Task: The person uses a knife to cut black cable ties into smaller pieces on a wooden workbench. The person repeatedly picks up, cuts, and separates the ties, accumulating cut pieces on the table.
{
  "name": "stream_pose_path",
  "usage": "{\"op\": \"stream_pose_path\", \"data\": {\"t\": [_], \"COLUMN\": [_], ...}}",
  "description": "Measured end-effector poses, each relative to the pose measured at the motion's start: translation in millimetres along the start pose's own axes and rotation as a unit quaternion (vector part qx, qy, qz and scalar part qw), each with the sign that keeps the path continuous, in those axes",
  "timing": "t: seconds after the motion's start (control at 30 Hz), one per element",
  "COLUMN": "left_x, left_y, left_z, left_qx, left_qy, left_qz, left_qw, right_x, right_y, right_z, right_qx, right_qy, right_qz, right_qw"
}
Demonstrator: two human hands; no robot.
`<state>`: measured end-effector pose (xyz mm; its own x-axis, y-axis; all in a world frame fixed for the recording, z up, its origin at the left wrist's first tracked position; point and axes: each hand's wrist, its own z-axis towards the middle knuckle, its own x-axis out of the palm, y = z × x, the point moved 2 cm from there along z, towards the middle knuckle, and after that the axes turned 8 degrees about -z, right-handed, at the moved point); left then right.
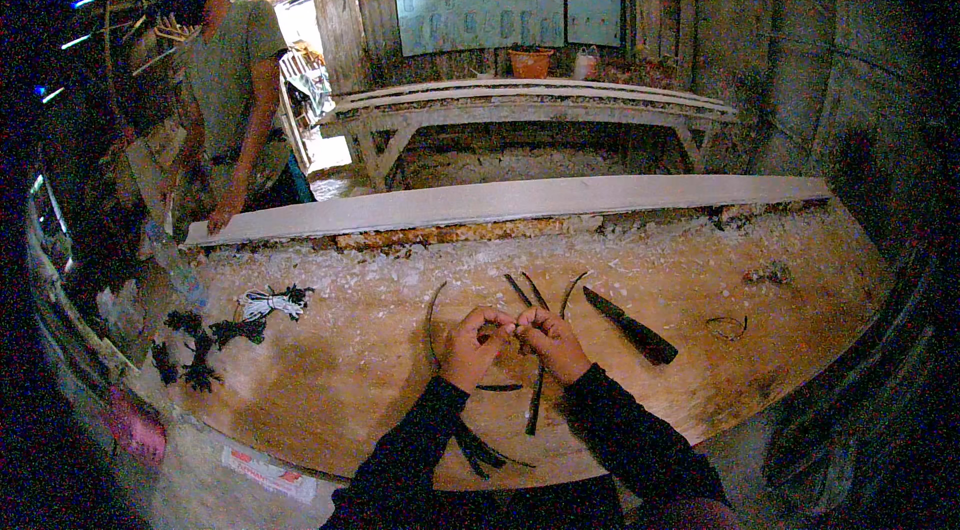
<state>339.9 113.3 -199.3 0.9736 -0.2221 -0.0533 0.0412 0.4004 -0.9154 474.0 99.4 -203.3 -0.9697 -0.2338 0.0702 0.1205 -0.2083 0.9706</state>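
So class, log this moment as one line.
left hand pinching dark strip | right hand pinching same | knife beside, untouched

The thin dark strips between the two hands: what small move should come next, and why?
Probably draw the two hands slightly apart to pull the work snug. The left hand and right hand meet fingertip to fingertip, pinching the thin dark strips above the wooden table, with loose ends fanning out. Whether a knot is formed there cannot be seen.
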Motion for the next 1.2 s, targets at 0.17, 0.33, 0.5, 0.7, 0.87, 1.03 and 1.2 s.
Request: {"op": "stream_pose_path", "data": {"t": [0.17,0.33,0.5,0.7,0.87,1.03,1.2], "left_x": [0.1,0.7,-1.1,-2.4,-2.0,-1.6,1.5], "left_y": [4.6,-1.3,-1.8,4.2,4.9,6.3,11.2], "left_z": [2.1,-0.7,0.6,2.2,2.8,2.3,3.0], "left_qx": [0.025,0.002,-0.041,-0.016,0.001,0.017,0.043], "left_qy": [-0.013,0.009,0.007,-0.004,-0.010,-0.006,-0.003], "left_qz": [-0.040,-0.065,-0.097,-0.105,-0.049,-0.033,-0.040], "left_qw": [0.999,0.998,0.994,0.994,0.999,0.999,0.998], "right_x": [4.6,0.3,-1.3,-3.3,-2.0,-1.6,-0.1], "right_y": [5.1,9.6,8.9,5.3,3.4,7.9,15.7], "right_z": [-2.7,-1.6,1.6,2.0,3.9,-0.2,-0.6], "right_qx": [0.015,-0.017,-0.021,-0.003,-0.031,0.034,0.029], "right_qy": [0.016,-0.021,-0.007,0.009,-0.002,-0.005,0.023], "right_qz": [0.032,0.004,-0.005,-0.010,-0.038,-0.015,0.017], "right_qw": [0.999,1.000,1.000,1.000,0.999,0.999,0.999]}}
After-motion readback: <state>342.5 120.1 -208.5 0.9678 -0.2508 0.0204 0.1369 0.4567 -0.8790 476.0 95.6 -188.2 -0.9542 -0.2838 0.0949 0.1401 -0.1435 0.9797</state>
